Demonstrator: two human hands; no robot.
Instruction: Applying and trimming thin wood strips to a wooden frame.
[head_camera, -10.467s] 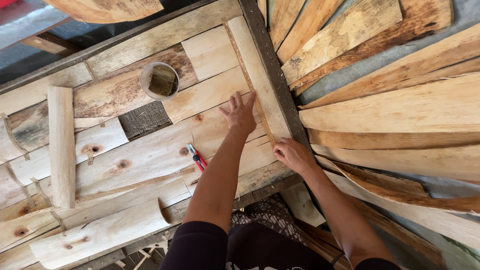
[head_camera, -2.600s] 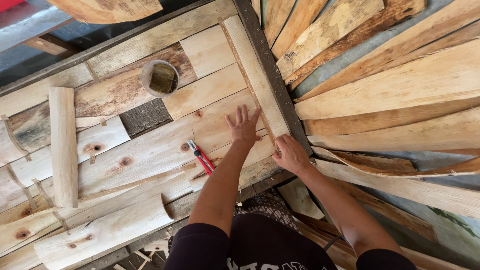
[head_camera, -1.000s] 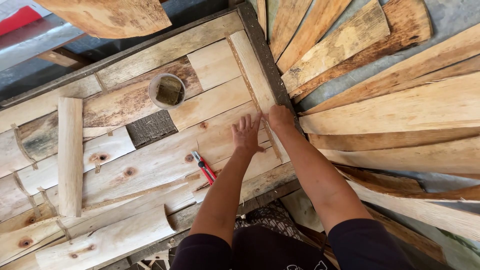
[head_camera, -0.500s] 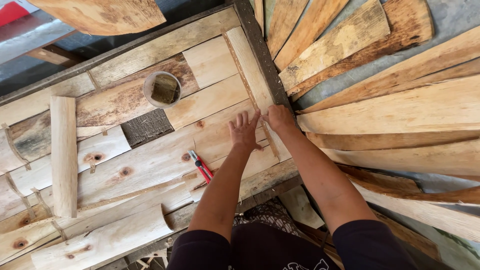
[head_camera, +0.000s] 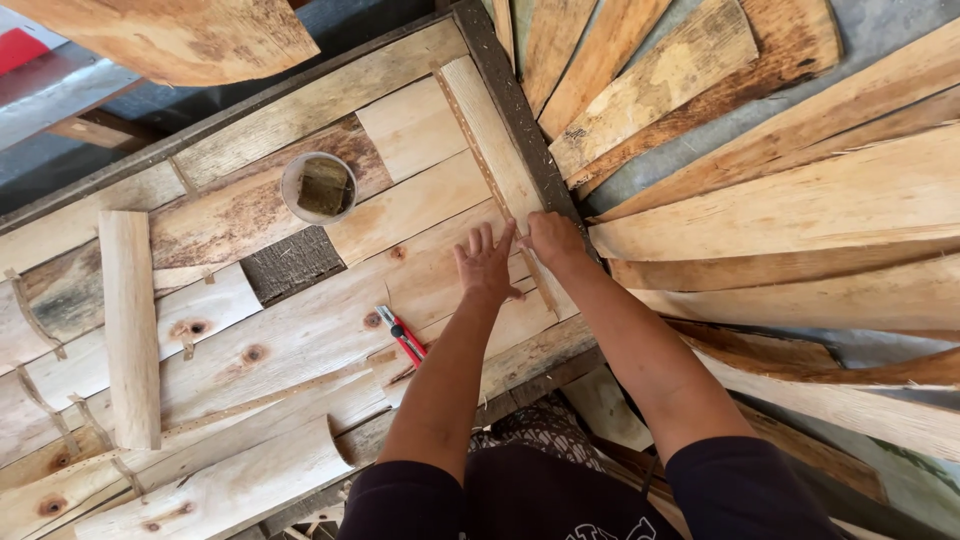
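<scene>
Hands (head_camera: 520, 255) on plank tabletop (head_camera: 300, 340)

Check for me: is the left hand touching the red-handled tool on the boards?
Apart. The head view shows the left hand flat on a pale board, while the red-handled tool lies nearer the body, with bare wood between them.

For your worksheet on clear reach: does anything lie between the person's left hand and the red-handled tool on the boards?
Nothing visible does. The left hand lies flat on a pale board; the red-handled tool rests lower on it, with only bare wood between.
</scene>
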